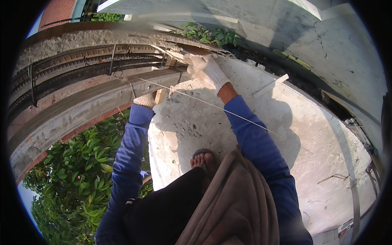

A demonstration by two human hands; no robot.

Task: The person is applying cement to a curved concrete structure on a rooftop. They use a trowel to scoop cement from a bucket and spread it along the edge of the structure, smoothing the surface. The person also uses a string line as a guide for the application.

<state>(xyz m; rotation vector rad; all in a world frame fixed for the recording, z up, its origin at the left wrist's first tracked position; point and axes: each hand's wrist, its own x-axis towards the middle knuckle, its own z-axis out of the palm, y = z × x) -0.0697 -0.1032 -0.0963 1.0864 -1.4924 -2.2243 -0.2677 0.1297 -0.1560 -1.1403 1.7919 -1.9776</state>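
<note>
My right hand (202, 70), in a knitted whitish glove, is at the near end of a trough-like frame. Its fingers are curled by some pale splintered wood strips (170, 52), and what they grip is hidden. My left hand (145, 99), gloved too, is lower down against the underside of a long grey board (81, 98), its fingers out of sight behind it. Beside it a short wooden block (160, 96) juts down from the board. Ridged steel bars (77, 70) with stirrups lie along the trough. A thin taut string (204, 101) runs over my right forearm.
I stand in a sandal (201, 152) on a rough concrete slab (261, 163). Left of its edge is a drop with leafy trees (77, 175). A grey wall (339, 53) rises beyond a dark gap on the right. A bent rod (335, 177) sticks out of the slab.
</note>
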